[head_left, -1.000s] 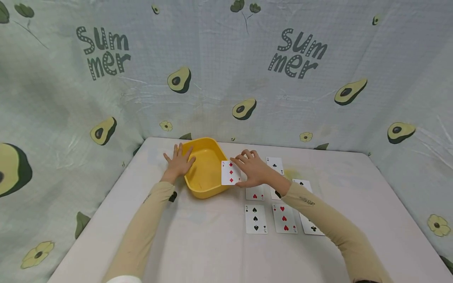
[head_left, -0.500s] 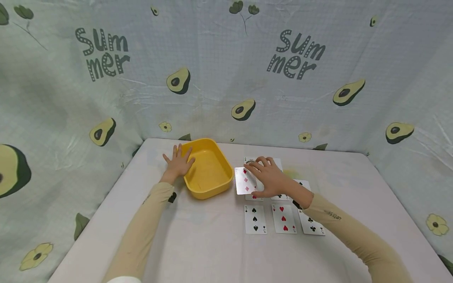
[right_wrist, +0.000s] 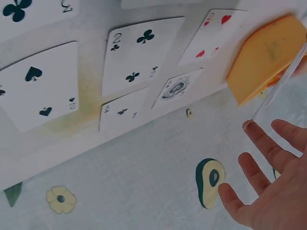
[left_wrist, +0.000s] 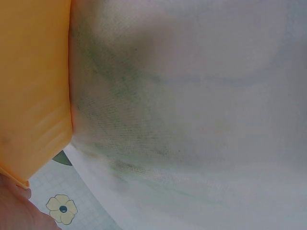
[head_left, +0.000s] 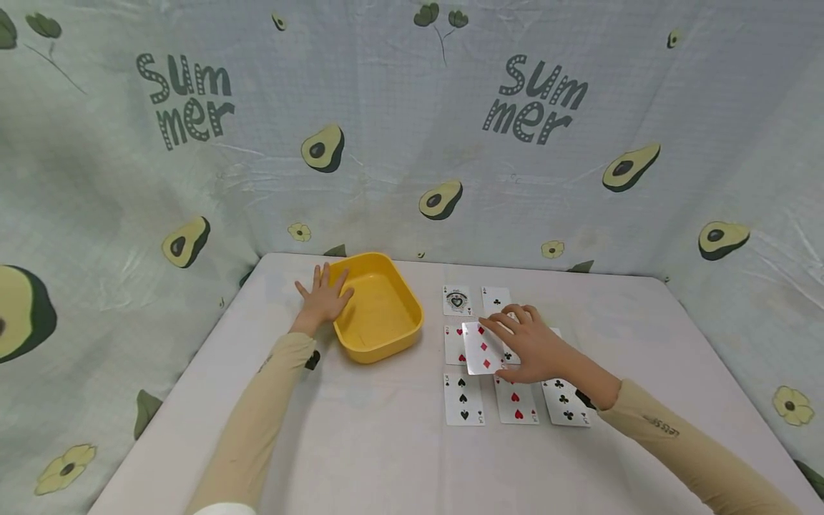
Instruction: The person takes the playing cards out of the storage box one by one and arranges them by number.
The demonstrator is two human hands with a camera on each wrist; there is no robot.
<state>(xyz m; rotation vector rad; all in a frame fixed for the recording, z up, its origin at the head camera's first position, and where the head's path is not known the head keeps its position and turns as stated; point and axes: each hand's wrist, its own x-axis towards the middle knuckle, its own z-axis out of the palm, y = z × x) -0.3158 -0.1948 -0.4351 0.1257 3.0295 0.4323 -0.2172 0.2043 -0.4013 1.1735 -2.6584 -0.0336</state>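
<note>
Fingers of right hand [head_left: 531, 343] pinch the 3 of diamonds [head_left: 483, 348], held just above the card grid [head_left: 515, 400] right of the yellow tub [head_left: 380, 315]. Left hand [head_left: 324, 297] lies flat, fingers spread, against the tub's left rim on the table [head_left: 360, 443].

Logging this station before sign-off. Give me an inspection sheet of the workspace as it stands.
Surface: table under pale cloth.
Job's things: three of diamonds held above the card grid; yellow tub, nothing seen inside.
Clutter: nothing seen.
Hands: left hand rests flat against the tub's far-left rim; right hand pinches the diamond card, fingers spread.
Cables: nothing seen.
Surroundings: avocado-print backdrop reading "Summer".
</note>
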